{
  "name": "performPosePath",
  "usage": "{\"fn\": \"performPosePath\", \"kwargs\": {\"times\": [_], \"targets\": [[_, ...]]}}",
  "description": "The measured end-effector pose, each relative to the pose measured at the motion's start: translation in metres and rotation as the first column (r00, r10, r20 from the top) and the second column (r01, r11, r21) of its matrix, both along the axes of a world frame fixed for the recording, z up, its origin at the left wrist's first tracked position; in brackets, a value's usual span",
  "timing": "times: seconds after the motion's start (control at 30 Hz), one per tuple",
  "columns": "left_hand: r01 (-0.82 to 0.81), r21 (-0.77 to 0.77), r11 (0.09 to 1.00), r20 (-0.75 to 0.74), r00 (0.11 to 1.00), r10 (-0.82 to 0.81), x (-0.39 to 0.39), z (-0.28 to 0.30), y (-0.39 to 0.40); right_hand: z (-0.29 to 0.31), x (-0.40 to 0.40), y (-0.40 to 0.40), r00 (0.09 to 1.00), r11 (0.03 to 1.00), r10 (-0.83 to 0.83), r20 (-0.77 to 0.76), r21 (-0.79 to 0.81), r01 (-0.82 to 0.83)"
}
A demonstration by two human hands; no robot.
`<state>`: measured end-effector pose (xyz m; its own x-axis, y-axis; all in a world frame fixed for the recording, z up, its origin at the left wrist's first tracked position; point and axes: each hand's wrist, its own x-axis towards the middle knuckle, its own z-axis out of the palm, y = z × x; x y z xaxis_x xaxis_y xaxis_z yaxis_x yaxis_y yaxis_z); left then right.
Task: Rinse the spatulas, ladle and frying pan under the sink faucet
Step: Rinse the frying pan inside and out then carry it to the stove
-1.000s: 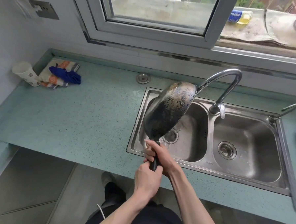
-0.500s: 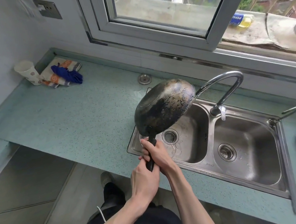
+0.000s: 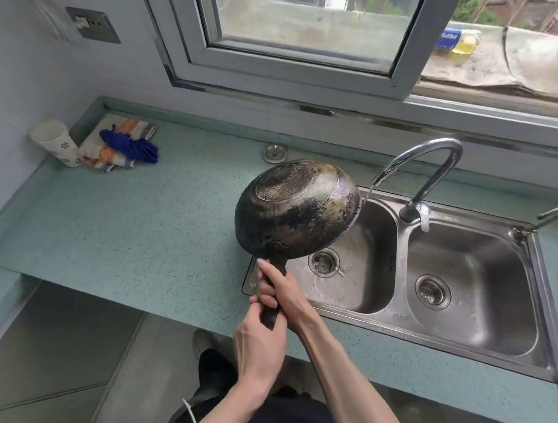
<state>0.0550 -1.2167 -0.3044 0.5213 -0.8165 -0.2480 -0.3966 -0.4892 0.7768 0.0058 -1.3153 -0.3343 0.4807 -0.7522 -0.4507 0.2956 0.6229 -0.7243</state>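
Fingers (image 3: 268, 284) of our right hand (image 3: 283, 292) and left hand (image 3: 260, 348) wrap the frying pan (image 3: 295, 207) handle | pan tilted over left sink basin (image 3: 367, 290), beside faucet (image 3: 430, 167) | we judge it heavy, rigid, wet-slippery; handle safest.

A blackened round metal frying pan (image 3: 295, 207), underside towards the camera, is held above the left basin of the stainless-steel double sink (image 3: 463, 302) set into the speckled green stone surface (image 3: 126, 229). The left hand (image 3: 259, 345) grips the handle's end, the right hand (image 3: 283, 290) just ahead of it. The curved chrome faucet (image 3: 430, 167) stands behind the sink, right of the pan; a patterned white paper cup (image 3: 56, 143) and folded striped cloth (image 3: 119, 143) lie at the far left corner.
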Motion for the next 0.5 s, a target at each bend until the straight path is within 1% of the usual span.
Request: {"fn": "performPosePath", "kwargs": {"times": [0.2,0.4,0.5], "targets": [[0.008,0.007,1.0,0.014,1.0,-0.008,0.002,-0.015,-0.006,-0.011,-0.001,-0.005,0.999,1.0,-0.011,0.03,0.014,0.01],[0.097,0.014,0.995,-0.012,0.995,-0.097,-0.014,-0.024,-0.026,-0.019,-0.026,-0.022,0.994,0.992,-0.104,0.037,0.08,0.101],[0.132,0.047,0.99,-0.021,0.991,-0.131,-0.027,-0.027,-0.033,-0.02,-0.042,-0.028,0.99,0.985,-0.139,0.022,0.107,0.136]]}}
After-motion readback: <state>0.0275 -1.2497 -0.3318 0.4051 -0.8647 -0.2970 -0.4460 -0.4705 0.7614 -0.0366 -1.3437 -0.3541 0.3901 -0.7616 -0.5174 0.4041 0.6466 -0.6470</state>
